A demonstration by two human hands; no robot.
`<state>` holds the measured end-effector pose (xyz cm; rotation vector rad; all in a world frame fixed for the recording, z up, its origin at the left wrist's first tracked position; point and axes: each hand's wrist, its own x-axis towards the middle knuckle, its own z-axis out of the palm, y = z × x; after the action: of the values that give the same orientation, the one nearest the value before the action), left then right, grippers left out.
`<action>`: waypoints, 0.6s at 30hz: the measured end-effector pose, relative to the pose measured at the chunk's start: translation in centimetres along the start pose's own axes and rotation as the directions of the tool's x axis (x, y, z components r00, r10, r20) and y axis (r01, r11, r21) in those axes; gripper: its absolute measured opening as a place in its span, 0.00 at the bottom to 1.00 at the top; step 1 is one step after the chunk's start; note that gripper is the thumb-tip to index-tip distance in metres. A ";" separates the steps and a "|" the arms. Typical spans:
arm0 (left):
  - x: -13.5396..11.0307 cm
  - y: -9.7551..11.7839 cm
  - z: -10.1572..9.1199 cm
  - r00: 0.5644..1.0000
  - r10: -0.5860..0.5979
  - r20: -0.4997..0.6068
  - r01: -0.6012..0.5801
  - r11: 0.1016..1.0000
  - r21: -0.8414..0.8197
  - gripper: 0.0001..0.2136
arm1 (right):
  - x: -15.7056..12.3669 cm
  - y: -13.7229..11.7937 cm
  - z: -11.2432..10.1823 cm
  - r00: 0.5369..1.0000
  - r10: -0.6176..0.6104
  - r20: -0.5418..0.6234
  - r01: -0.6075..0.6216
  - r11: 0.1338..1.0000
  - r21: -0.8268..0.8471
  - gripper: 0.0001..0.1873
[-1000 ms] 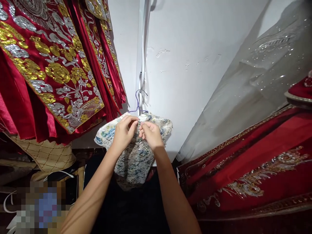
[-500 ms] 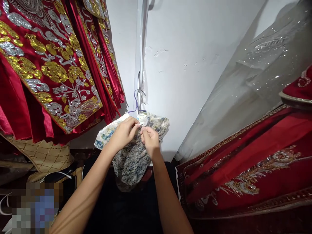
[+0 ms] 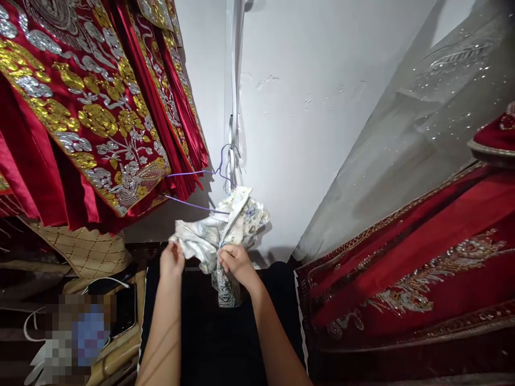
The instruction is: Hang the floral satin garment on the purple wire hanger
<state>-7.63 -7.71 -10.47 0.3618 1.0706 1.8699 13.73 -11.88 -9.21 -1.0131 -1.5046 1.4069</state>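
A white floral shirt hangs bunched on the right part of a purple wire hanger. The hanger's left end is bare and sticks out toward the red garment. My left hand is closed on a loose, pale part of the shirt at the left. Lower in the middle, my right hand pinches the shirt's front edge. The darker lower end of the shirt dangles below my right hand. The hanger's hook is up by a white metal pole.
Red gowns with gold and silver embroidery hang at the left. A sheer sparkling white dress and red beaded fabric are at the right. A bamboo-like seat stands at lower left, with a white cable above it.
The shirt's left shoulder has come off the hanger, baring its left end. My left hand moved left and down with the cloth, and my right hand moved lower.
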 end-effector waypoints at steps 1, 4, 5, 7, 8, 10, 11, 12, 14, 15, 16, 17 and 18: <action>-0.7 -1.1 0.3 0.999 -0.047 0.018 0.047 0.999 0.004 0.09 | -0.3 -0.1 -0.6 0.998 0.046 0.048 -0.045 0.999 -0.024 0.15; -3.2 -2.4 2.4 0.982 -0.144 0.124 0.146 0.989 -0.009 0.05 | -0.9 -0.1 -3.1 0.962 0.205 0.183 -0.184 0.975 -0.125 0.19; -4.3 -2.3 3.3 0.965 -0.146 0.216 0.150 0.989 -0.006 0.04 | -1.0 -0.1 -3.8 0.959 0.230 0.163 -0.208 0.968 -0.143 0.20; -6.6 -1.5 5.1 0.875 -0.121 0.468 0.109 0.993 0.052 0.08 | -1.1 -0.1 -4.8 0.981 0.192 -0.012 -0.192 0.971 -0.145 0.22; -7.8 -1.1 5.8 0.788 -0.110 0.606 0.053 0.992 0.111 0.10 | -1.1 -0.2 -5.1 0.983 0.130 -0.127 -0.147 0.979 -0.139 0.22; -10.3 -0.2 7.1 0.593 -0.101 0.799 -0.129 0.967 0.218 0.11 | -1.1 -0.6 -5.1 0.972 0.002 -0.234 -0.032 0.992 -0.121 0.20; -11.4 0.2 7.6 0.520 -0.097 0.849 -0.227 0.942 0.246 0.10 | -1.2 -0.8 -4.9 0.976 -0.040 -0.215 0.022 0.996 -0.083 0.18; -12.3 0.5 8.0 0.469 -0.083 0.879 -0.313 0.915 0.253 0.10 | -1.3 -1.1 -4.7 0.983 -0.056 -0.174 0.055 0.998 -0.007 0.17; -13.5 1.1 8.5 0.427 -0.038 0.903 -0.431 0.870 0.241 0.09 | -1.6 -1.7 -4.1 0.993 -0.027 -0.118 0.053 0.973 0.226 0.19; -13.6 1.4 8.7 0.429 -0.009 0.903 -0.476 0.848 0.235 0.09 | -1.8 -2.0 -3.8 0.995 0.009 -0.098 0.025 0.939 0.342 0.23; -13.6 1.6 8.7 0.434 0.018 0.901 -0.521 0.821 0.235 0.09 | -2.0 -2.3 -3.5 0.996 0.049 -0.077 -0.011 0.900 0.436 0.27; -13.3 1.7 8.7 0.446 0.040 0.894 -0.561 0.791 0.245 0.10 | -2.1 -2.7 -3.3 0.996 0.086 -0.036 -0.057 0.866 0.496 0.31; -12.8 1.8 8.5 0.463 0.046 0.885 -0.587 0.764 0.267 0.11 | -2.1 -3.0 -3.2 0.993 0.115 0.018 -0.107 0.847 0.521 0.34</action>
<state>3.46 -14.16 -1.87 1.7745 0.8022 1.2971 17.40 -12.97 -6.15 -0.7680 -0.9708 1.7592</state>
